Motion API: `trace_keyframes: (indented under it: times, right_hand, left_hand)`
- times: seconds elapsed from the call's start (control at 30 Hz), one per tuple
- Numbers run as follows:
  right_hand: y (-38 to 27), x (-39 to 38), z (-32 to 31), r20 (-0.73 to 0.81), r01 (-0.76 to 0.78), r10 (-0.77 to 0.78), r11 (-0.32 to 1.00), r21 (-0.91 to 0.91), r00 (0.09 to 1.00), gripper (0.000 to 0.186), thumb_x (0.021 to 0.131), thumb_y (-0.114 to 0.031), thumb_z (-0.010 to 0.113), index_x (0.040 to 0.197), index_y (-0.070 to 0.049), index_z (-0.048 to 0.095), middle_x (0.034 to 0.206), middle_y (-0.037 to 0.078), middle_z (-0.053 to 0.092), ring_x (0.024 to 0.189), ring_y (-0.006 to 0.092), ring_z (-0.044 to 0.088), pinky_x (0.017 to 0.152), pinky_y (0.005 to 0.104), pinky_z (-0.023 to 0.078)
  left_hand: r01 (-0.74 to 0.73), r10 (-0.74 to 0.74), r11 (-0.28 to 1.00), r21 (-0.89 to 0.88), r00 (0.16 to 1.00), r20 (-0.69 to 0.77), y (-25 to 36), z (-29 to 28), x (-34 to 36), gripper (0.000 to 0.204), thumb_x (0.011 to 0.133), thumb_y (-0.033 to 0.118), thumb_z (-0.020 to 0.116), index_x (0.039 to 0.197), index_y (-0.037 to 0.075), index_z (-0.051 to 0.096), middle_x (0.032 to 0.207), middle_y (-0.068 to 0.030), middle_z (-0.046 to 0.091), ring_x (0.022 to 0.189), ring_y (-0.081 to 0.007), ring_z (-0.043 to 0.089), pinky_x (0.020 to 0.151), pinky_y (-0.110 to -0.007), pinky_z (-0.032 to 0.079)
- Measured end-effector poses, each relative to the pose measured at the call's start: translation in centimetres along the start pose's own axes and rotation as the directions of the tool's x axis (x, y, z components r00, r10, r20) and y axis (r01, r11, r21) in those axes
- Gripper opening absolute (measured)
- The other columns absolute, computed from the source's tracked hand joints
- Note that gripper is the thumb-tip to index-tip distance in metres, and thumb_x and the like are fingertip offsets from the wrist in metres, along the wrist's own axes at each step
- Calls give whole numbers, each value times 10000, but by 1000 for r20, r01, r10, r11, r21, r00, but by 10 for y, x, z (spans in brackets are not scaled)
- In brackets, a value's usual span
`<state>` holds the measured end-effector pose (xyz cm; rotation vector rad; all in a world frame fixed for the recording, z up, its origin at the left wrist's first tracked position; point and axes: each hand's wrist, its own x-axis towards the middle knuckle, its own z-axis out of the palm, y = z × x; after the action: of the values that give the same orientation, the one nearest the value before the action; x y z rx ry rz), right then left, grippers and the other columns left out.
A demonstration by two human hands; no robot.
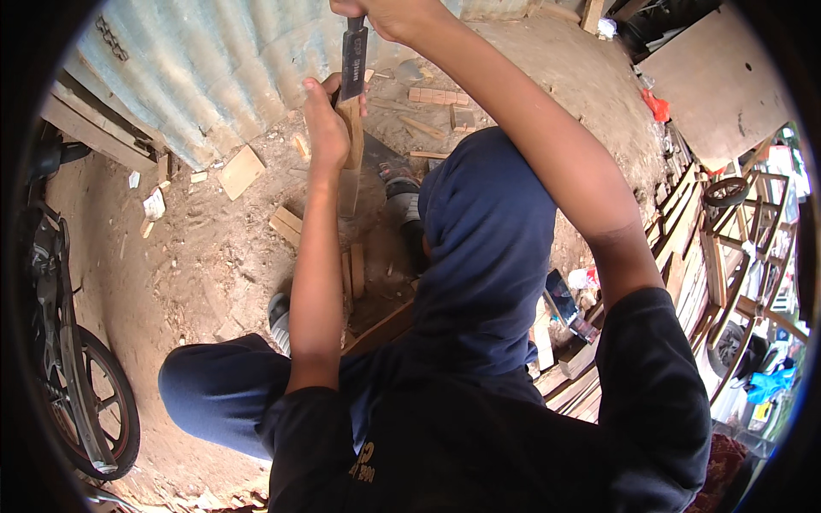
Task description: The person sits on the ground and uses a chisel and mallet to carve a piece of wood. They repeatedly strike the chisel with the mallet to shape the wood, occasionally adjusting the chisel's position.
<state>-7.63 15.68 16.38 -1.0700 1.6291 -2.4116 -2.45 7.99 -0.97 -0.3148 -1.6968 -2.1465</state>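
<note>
Fingers of my left hand are curling round a wood strip, my right hand gripping the dark tool; keeping both aligned is likely paying.

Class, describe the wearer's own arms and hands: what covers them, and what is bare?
The black left sleeve and right sleeve are short, leaving the forearms bare. No gloves, watch or bracelet show on the left hand or right hand; the frame crops the right one.

black short-sleeved shirt | yellow chest print | navy trousers | bare hands
</note>
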Motion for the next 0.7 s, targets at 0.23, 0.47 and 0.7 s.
trace_keyframes:
  times: [0.23,0.47,0.7]
  right_hand:
    - [-3,-4,0,7,0,0,1000,-13,1000,216,916,-51,625,725,-101,538,540,-38,456,381,69,398,342,248,282]
    - [-4,-5,0,4,-6,6,1000,-6,1000,227,922,-77,647,722,-96,540,539,-32,455,383,69,383,347,249,280]
    - [-5,-6,1,30,4,-3,999,-48,1000,230,924,-82,646,720,-90,540,551,-23,461,392,69,387,351,249,287]
  left_hand:
    - [33,-32,999,40,999,-3,-1,2,-1,911,985,711,40,904,4,607,711,-47,547,655,-160,508,654,-298,414]
    - [-43,43,999,9,999,6,-2,0,0,910,1003,700,134,916,-37,661,702,-48,582,627,-145,537,615,-286,425]
    - [-32,32,999,19,999,-9,-2,0,1,917,999,706,125,893,-31,661,683,-45,571,621,-144,532,609,-287,419]
